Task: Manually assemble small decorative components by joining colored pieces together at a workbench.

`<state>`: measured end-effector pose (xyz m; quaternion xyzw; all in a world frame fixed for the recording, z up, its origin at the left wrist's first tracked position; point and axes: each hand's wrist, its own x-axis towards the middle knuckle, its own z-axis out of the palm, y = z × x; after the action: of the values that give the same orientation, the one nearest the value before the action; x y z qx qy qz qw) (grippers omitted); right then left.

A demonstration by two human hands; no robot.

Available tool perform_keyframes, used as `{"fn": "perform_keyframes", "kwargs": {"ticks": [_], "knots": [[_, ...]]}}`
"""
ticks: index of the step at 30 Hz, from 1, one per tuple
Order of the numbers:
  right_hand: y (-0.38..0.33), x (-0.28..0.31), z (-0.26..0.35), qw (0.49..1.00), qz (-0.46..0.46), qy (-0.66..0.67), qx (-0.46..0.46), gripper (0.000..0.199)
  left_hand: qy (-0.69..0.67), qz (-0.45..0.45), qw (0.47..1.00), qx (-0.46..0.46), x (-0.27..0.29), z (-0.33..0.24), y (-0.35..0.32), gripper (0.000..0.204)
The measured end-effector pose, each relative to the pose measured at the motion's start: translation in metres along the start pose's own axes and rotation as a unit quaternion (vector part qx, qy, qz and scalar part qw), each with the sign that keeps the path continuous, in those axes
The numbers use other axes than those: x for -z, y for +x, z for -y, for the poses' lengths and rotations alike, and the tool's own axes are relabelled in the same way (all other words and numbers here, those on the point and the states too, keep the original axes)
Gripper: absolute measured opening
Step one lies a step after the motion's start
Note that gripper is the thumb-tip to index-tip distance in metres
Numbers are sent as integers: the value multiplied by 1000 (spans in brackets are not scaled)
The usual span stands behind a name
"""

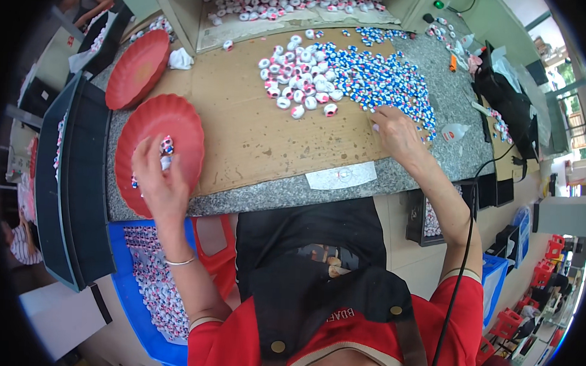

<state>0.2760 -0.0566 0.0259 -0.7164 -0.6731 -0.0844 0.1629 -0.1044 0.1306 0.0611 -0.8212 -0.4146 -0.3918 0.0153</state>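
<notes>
My left hand (pixel 157 185) is over the near red scalloped plate (pixel 190 124), its thumb and fingers apart. Close to those fingertips is a small white, pink and blue figure (pixel 166 144); it seems to rest in the plate rather than in a grip. More small pieces show beside the hand, partly hidden by it. My right hand (pixel 398 133) is at the near edge of a spread of tiny blue and white pieces (pixel 381 73). Its fingers are pinched together, and what they hold is hidden. Left of that spread lies a pile of round white and pink pieces (pixel 301 77).
Brown cardboard (pixel 262 146) covers the stone worktop. Another red plate (pixel 139 68) leans at the far left. A white paper slip (pixel 341 176) lies at the front edge, a small clear bottle (pixel 454 132) at right. Below left stands a blue bin (pixel 125 274) of pieces; a black cable hangs at right.
</notes>
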Motion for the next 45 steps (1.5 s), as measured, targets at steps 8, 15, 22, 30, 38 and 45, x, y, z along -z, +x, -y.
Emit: {"fn": "perform_keyframes", "kwargs": {"ticks": [8, 15, 22, 30, 38, 45], "knots": [[-1, 8, 16, 1000, -14, 26, -8, 10, -244, 119, 950, -154, -113, -140, 9, 15], [-28, 9, 20, 986, 61, 121, -94, 12, -102, 180, 950, -235, -166, -163, 6, 15], [-35, 17, 20, 981, 45, 141, -129, 12, -636, 384, 649, 161, -83, -123, -36, 24], [-30, 32, 81, 983, 117, 116, 82, 24, -678, 362, 568, 293, -33, -93, -77, 30], [-31, 20, 83, 982, 102, 127, 96, 16, -688, 334, 583, 275, -49, -116, -77, 32], [-45, 36, 96, 872, 69, 427, -230, 13, -576, 244, 774, 100, -79, -138, -93, 34]]}}
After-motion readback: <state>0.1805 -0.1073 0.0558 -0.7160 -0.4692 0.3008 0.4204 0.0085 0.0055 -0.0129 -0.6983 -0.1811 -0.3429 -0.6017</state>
